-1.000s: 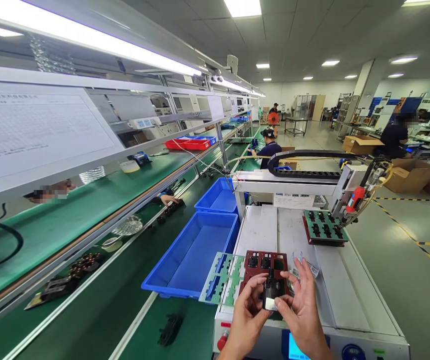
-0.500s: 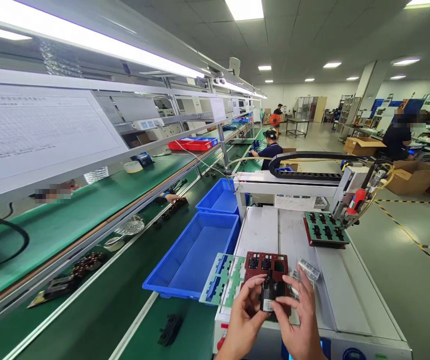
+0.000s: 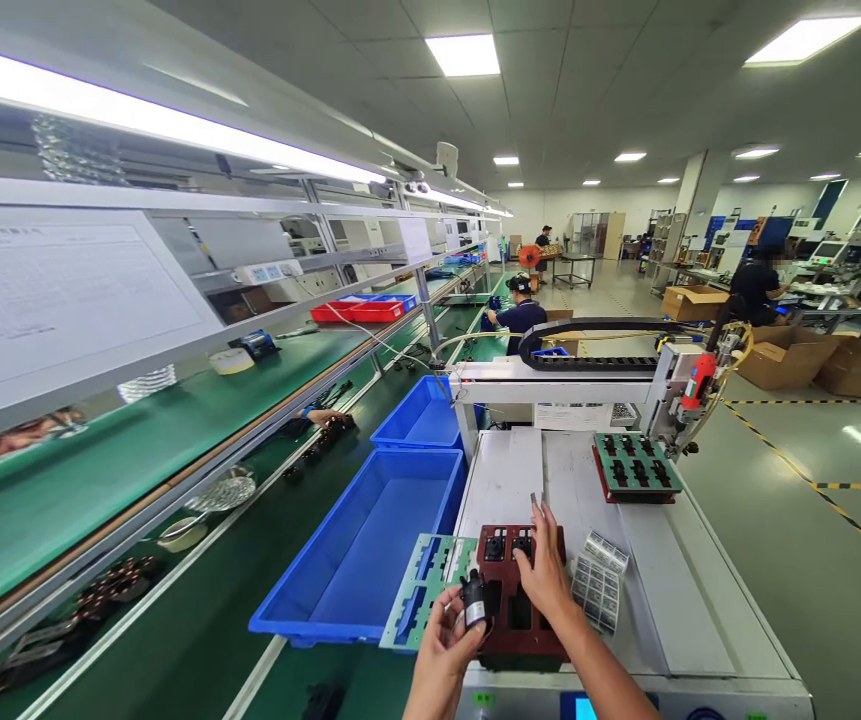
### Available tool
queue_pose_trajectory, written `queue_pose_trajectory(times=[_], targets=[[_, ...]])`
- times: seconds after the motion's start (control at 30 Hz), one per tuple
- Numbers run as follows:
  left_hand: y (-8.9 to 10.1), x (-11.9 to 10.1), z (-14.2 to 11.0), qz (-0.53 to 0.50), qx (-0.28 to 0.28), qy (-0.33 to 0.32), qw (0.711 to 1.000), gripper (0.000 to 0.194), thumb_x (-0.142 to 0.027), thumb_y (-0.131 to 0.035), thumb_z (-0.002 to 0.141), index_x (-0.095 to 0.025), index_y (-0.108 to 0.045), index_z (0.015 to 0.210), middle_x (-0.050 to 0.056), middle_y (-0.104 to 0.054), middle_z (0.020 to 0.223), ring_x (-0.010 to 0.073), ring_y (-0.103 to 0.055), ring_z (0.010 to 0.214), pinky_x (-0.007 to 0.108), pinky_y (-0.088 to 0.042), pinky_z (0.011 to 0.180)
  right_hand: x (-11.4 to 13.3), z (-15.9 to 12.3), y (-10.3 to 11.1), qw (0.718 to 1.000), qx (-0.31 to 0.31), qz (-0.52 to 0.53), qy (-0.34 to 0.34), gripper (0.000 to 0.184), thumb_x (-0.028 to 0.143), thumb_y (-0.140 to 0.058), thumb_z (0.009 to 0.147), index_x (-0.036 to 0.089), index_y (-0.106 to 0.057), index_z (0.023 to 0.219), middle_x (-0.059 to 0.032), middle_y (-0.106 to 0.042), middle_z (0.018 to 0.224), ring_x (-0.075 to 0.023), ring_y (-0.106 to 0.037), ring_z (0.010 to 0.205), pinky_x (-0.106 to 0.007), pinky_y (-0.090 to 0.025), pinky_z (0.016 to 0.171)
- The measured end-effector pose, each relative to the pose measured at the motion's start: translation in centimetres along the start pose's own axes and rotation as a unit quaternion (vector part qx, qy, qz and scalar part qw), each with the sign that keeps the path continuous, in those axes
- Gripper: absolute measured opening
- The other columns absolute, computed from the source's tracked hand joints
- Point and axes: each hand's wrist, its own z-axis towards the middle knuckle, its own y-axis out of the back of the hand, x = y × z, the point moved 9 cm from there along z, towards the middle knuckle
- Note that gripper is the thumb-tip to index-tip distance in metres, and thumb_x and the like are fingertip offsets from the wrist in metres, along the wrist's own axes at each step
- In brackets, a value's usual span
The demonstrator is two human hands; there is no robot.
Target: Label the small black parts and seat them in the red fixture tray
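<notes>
My left hand (image 3: pixel 441 645) is closed on a small black cylindrical part (image 3: pixel 473 598), held just left of a dark red fixture tray (image 3: pixel 514 610) on the machine bed. Over that tray reaches my right hand (image 3: pixel 544 570), fingers stretched forward, with a small grey strip (image 3: pixel 534 499) at its fingertips. Two black parts sit in the tray's far pockets. A green slotted cover plate (image 3: pixel 422 588) lies to the tray's left. A sheet of small labels (image 3: pixel 598 577) lies to its right.
A second fixture with a green plate (image 3: pixel 634 464) sits under the red-tipped screwdriver head (image 3: pixel 695 382) on the gantry. Two blue bins (image 3: pixel 370 540) stand left of the machine. A green conveyor line with other workers runs at left. Cardboard boxes (image 3: pixel 797 355) are at the far right.
Both hands held the black part together over the tray. Now my left hand alone holds it to the tray's left, and my right hand has reached forward over the tray.
</notes>
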Motion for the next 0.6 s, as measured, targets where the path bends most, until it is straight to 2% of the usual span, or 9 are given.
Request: queue_pose_trajectory(times=[0.13,0.2,0.27,0.33,0.37,0.4,0.47,0.53,0.6], targets=[[-0.5,-1.2,-1.5,-0.09,0.007,0.001,0.996,0.109,-0.033,-0.1,0.058,-0.028,-0.037,0.146,0.011,-0.058,0.137,0.0256,-0.061,0.126,0.035,-0.054,0.103,-1.6,1.4,-1.6,0.999,0.022,0.023,0.016,0.075,0.013,-0.041,0.098,0.044,-0.022,0.163,-0.008,-0.014,0.168,-0.0174,-0.057,0.127,-0.04,-0.058,0.107],[-0.8,-1.2,-1.9,-0.129,0.001,0.01,0.992,0.101,-0.04,-0.1,0.058,-0.024,-0.042,0.139,0.013,-0.062,0.132,0.0279,-0.062,0.124,0.036,-0.056,0.098,-0.2,1.9,-1.1,0.999,0.011,0.043,0.024,0.069,0.014,-0.043,0.099,0.042,-0.03,0.16,-0.0078,-0.021,0.166,-0.0148,-0.061,0.117,-0.04,-0.058,0.107],[-1.0,-0.2,-1.7,-0.129,-0.011,0.045,0.991,0.087,-0.046,-0.098,0.061,-0.02,-0.045,0.125,0.01,-0.064,0.126,0.0229,-0.064,0.12,0.033,-0.057,0.093,1.9,2.3,0.4,0.996,-0.026,0.082,0.007,0.064,0.023,-0.051,0.1,0.041,-0.031,0.159,-0.0084,-0.027,0.163,-0.015,-0.059,0.119,-0.037,-0.06,0.103],[-1.4,0.4,-1.1,-0.085,-0.006,0.051,0.995,0.07,-0.045,-0.094,0.07,-0.017,-0.044,0.109,0.006,-0.064,0.114,0.0168,-0.064,0.111,0.03,-0.057,0.087,3.9,2.6,2.4,0.987,-0.073,0.134,-0.045,0.077,0.032,-0.064,0.096,0.036,-0.023,0.162,-0.011,-0.048,0.143,-0.018,-0.056,0.126,-0.036,-0.061,0.102],[-1.7,0.4,-0.9,-0.064,0.004,0.031,0.997,0.063,-0.044,-0.091,0.075,-0.016,-0.042,0.103,0.004,-0.063,0.105,0.015,-0.064,0.103,0.03,-0.056,0.082,4.9,2.7,3.0,0.981,-0.078,0.161,-0.071,0.085,0.037,-0.07,0.093,0.037,-0.02,0.162,-0.0106,-0.051,0.139,-0.0188,-0.058,0.125,-0.035,-0.062,0.1],[-2.2,0.4,-0.6,-0.049,0.019,0.016,0.998,0.059,-0.043,-0.089,0.079,-0.017,-0.042,0.103,0.002,-0.062,0.097,0.0141,-0.063,0.095,0.03,-0.055,0.078,6.0,2.7,3.6,0.976,-0.073,0.183,-0.093,0.089,0.04,-0.073,0.092,0.041,-0.018,0.162,-0.0103,-0.041,0.153,-0.02,-0.058,0.127,-0.036,-0.064,0.095],[-3.8,0.9,-0.4,-0.035,0.077,0.003,0.996,0.062,-0.048,-0.083,0.084,-0.019,-0.046,0.123,0.003,-0.061,0.097,0.0123,-0.06,0.083,0.028,-0.052,0.071,7.9,2.5,4.2,0.964,-0.054,0.229,-0.122,0.091,0.044,-0.078,0.087,0.047,-0.02,0.158,-0.0062,-0.028,0.163,-0.0215,-0.059,0.126,-0.035,-0.066,0.086],[-5.3,1.8,-0.6,-0.04,0.143,0.008,0.989,0.086,-0.059,-0.082,0.082,-0.021,-0.038,0.146,0.008,-0.063,0.107,0.0112,-0.06,0.075,0.027,-0.049,0.069,9.2,1.7,4.2,0.946,-0.028,0.284,-0.156,0.091,0.044,-0.081,0.085,0.047,-0.024,0.155,-0.0044,-0.029,0.162,-0.0218,-0.06,0.125,-0.035,-0.066,0.086],[-6.0,2.4,-0.7,-0.059,0.186,0.001,0.981,0.1,-0.066,-0.083,0.075,-0.02,-0.04,0.152,0.012,-0.064,0.113,0.0129,-0.061,0.073,0.029,-0.049,0.069,10.1,0.7,3.7,0.929,0.007,0.328,-0.172,0.09,0.044,-0.08,0.086,0.044,-0.023,0.156,-0.0061,-0.033,0.159,-0.0213,-0.059,0.125,-0.036,-0.063,0.094]])
